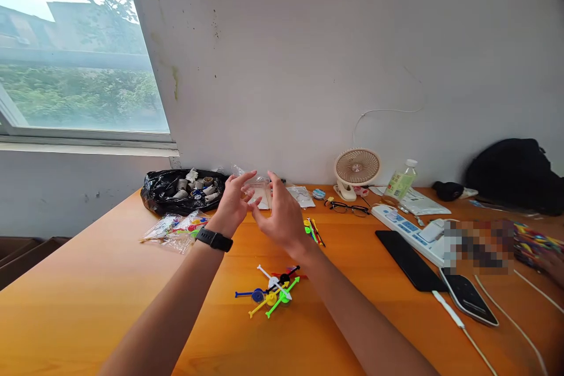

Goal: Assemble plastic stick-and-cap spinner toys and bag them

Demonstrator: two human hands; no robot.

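Both hands are raised over the table with palms facing and fingers spread. My left hand point(234, 202), with a black watch point(214, 240) on its wrist, holds nothing that I can see. My right hand point(282, 211) is likewise open, close beside it. Behind them a clear plastic packet point(261, 195) is partly hidden by the fingers. Nearer to me lies a loose cluster of plastic arrow spinners: a blue spinner point(258, 295), a yellow spinner point(270, 299), a green spinner point(285, 296), plus white, black and red ones overlapping. More small coloured pieces point(313, 231) lie beyond my right wrist.
At left are a black bag point(152, 194) of cardboard rolls and clear bags point(178, 232) of coloured parts. A fan point(356, 167), glasses point(348, 208), bottle point(400, 182), power strip point(408, 229) and phones point(408, 260) stand right. Another person's hand point(556, 264) shows at the right edge.
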